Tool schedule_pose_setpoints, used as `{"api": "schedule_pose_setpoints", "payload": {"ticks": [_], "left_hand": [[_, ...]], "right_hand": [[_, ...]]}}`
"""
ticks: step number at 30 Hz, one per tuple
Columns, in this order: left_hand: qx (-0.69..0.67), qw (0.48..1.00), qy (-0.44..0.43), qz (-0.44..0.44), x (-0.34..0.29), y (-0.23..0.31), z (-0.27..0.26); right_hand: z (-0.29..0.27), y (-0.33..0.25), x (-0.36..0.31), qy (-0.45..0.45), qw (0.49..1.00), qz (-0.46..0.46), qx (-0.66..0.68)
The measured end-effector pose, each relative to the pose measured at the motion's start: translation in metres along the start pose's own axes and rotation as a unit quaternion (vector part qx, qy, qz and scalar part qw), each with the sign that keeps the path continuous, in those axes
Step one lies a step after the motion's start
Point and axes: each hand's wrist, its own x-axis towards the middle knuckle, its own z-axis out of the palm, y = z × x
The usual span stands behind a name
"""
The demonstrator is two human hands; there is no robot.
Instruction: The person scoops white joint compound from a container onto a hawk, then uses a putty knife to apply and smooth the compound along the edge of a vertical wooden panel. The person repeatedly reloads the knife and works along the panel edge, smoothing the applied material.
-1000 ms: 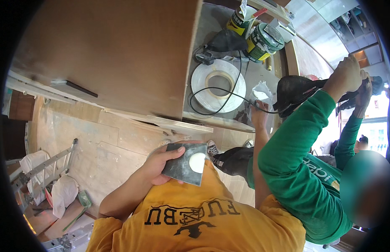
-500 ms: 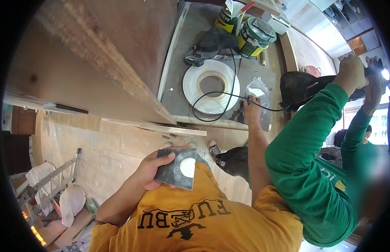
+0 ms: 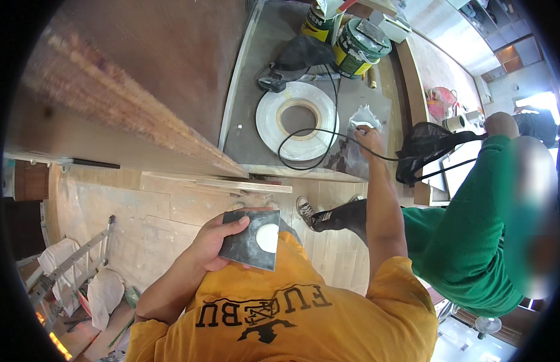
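My left hand (image 3: pixel 212 240) holds a dark square plate (image 3: pixel 246 244) in front of my chest, thumb on top. Near the plate's right edge sits a smooth round dab of white paste (image 3: pixel 268 237). My right hand (image 3: pixel 370 142) reaches out to the grey work surface (image 3: pixel 243 142), its fingers closed over a smeared patch of white paste (image 3: pixel 365 114). Something pale shows at the fingertips; whether it is a tool or paste I cannot make out. A thin black cable (image 3: pixel 385 158) passes by that hand.
A large white roll (image 3: pixel 269 130) lies left of my right hand, under the cable. Behind it are a black cloth-like item (image 3: pixel 304 53) and paste-smeared buckets (image 3: pixel 359 53). At right, a green-sleeved person (image 3: pixel 473 241) stands near a black bag (image 3: pixel 422 148). A stepladder (image 3: pixel 80 253) is lower left.
My right hand has shifted slightly over the paste patch, fingers drawn closer together. The green-sleeved person's arms have moved right and back, away from me. My left hand still holds the plate.
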Motion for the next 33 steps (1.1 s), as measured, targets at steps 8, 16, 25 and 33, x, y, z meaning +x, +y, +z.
{"api": "schedule_pose_setpoints", "payload": {"ticks": [8,16,25,33], "left_hand": [[0.002,1.0,0.027,-0.01,0.007,-0.002,0.002],[0.04,0.998,0.04,0.003,0.014,-0.003,0.007],[0.024,0.999,0.024,0.036,0.038,0.0,0.012],[-0.007,0.997,-0.053,0.058,0.067,0.006,0.041]], "right_hand": [[0.022,-0.003,-0.017,-0.007,1.0,-0.01,0.006],[-0.033,-0.001,-0.014,-0.361,0.92,-0.024,-0.151],[-0.145,-0.05,-0.176,-0.337,0.768,0.095,0.537],[-0.168,-0.157,-0.275,-0.062,0.648,-0.29,0.701]]}}
